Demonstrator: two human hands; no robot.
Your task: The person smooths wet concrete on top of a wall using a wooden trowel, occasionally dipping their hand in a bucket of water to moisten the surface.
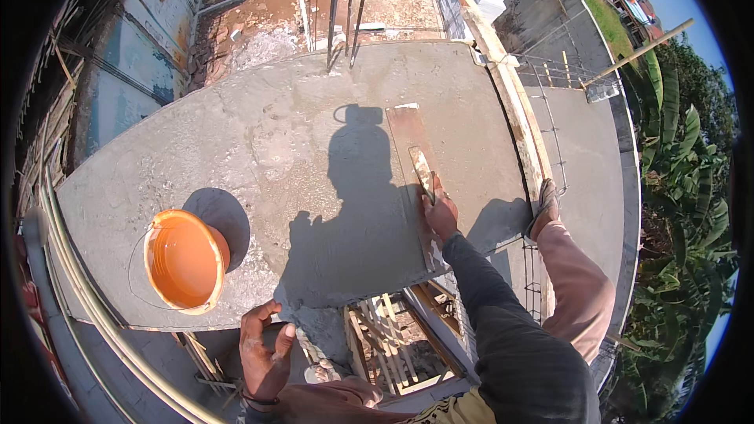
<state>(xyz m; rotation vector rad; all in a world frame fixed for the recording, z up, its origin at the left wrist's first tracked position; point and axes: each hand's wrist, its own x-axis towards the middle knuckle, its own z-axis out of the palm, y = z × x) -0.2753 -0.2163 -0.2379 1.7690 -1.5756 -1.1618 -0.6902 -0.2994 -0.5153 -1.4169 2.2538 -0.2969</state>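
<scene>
Head view: an orange bucket is standing on a grey concrete slab; near the slab's lower edge the left hand is hanging open, loosely bent. Farther right, a long reddish-brown float, smeared with grey, is lying flat on the slab, the right hand gripping its whitened handle. Yellow cloth below is showing dark marks too small to read.
</scene>
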